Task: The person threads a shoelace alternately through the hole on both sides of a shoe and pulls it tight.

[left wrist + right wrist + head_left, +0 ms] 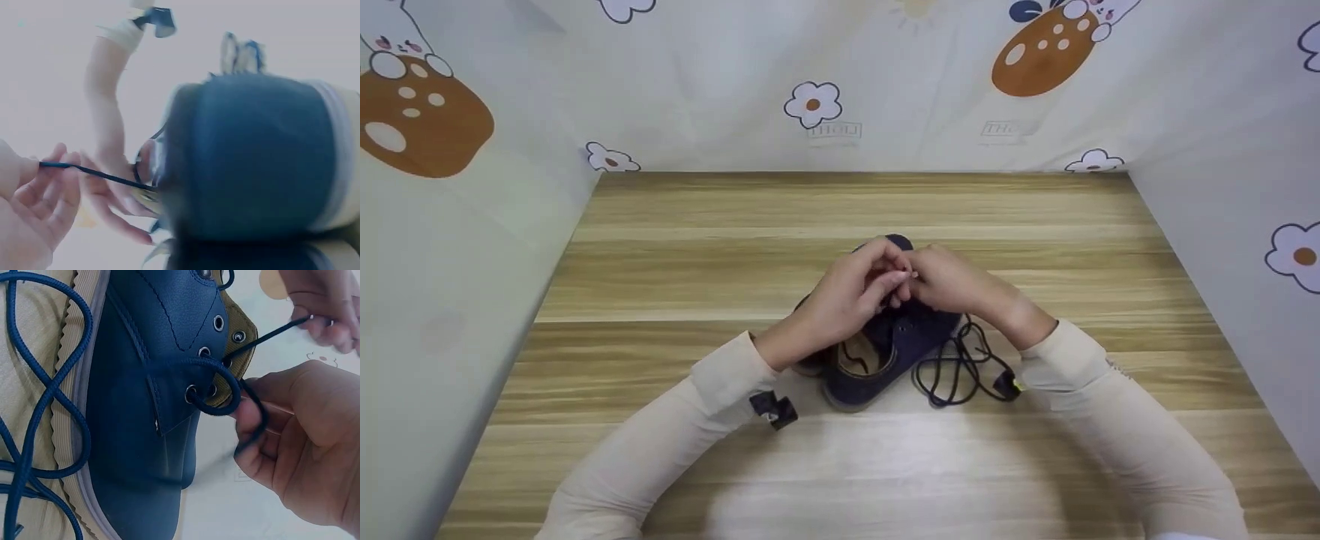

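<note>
A dark blue lace-up shoe [900,337] lies on the table under both hands, its metal eyelets showing in the right wrist view. My left hand [847,300] pinches one end of a dark blue shoelace [107,176], drawn taut from the shoe's opening. Right at the eyelets, my right hand [304,439] has its thumb and fingers curled close together on the lace, beside the tan tongue [242,340]. A lace loop [225,408] runs out of a lower eyelet, and a blurred length passes over the right fingers.
Loose loops of dark lace [952,375] lie right of the shoe, near the right sleeve. A second dark shoe [242,259] lies close alongside. Small black wrist cameras [774,410] sit by the cuffs. A patterned curtain [720,90] encloses the wooden table [697,217].
</note>
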A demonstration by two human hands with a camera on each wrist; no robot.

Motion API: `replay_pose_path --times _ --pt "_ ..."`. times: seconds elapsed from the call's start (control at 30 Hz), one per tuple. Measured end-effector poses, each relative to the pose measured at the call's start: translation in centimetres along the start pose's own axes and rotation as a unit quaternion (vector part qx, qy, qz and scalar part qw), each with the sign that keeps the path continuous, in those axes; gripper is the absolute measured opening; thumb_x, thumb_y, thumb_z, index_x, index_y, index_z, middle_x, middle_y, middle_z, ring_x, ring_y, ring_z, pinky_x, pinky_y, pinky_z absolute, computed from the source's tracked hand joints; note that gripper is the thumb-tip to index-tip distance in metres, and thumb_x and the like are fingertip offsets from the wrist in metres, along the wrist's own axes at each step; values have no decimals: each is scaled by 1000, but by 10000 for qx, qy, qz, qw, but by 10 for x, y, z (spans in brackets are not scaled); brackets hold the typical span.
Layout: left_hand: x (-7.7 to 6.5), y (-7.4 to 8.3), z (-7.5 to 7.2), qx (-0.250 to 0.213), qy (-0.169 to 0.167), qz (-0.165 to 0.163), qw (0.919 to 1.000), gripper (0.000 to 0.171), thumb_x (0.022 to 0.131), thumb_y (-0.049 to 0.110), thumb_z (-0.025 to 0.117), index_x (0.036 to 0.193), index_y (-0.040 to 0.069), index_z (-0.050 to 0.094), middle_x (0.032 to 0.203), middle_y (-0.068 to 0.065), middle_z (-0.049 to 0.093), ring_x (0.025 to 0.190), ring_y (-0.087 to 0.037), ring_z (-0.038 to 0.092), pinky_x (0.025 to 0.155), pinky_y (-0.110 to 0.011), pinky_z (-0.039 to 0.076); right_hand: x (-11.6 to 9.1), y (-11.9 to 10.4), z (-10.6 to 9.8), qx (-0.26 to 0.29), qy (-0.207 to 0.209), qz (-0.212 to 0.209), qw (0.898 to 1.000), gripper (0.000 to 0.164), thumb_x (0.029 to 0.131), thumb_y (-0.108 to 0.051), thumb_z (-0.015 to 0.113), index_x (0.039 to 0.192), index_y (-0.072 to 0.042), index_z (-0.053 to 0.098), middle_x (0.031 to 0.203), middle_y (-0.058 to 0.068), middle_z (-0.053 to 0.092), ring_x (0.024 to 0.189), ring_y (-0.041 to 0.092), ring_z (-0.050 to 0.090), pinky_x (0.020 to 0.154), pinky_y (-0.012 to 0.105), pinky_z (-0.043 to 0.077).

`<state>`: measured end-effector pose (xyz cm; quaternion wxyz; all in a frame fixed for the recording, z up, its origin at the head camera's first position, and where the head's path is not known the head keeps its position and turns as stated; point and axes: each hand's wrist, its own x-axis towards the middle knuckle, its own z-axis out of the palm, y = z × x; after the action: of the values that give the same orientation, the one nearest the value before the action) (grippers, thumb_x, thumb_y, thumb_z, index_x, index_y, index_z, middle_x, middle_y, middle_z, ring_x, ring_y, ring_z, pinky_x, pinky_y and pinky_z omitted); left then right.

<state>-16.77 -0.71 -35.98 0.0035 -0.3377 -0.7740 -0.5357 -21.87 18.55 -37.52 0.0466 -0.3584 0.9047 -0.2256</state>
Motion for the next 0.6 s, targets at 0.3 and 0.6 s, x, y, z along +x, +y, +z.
replay_pose_path --times 0.3,0.6 --pt "-16 38 -23 3236 -291 -961 9409 9 97 14 60 91 8 65 89 -9 70 81 -25 69 67 -39 56 -1 -2 -2 220 -173 45 9996 23 98 -8 53 114 -9 70 98 7 76 89 19 70 83 39 55" --pt "-33 49 -34 3414 -2940 -1161 8852 19 89 15 70 71 10 69 63 1 61 58 -11 52 56 -27 45 -2 -3 -1 379 -307 147 9987 25 97 -4 53 115 -7 70 98 9 76 81 17 69 72 30 55"
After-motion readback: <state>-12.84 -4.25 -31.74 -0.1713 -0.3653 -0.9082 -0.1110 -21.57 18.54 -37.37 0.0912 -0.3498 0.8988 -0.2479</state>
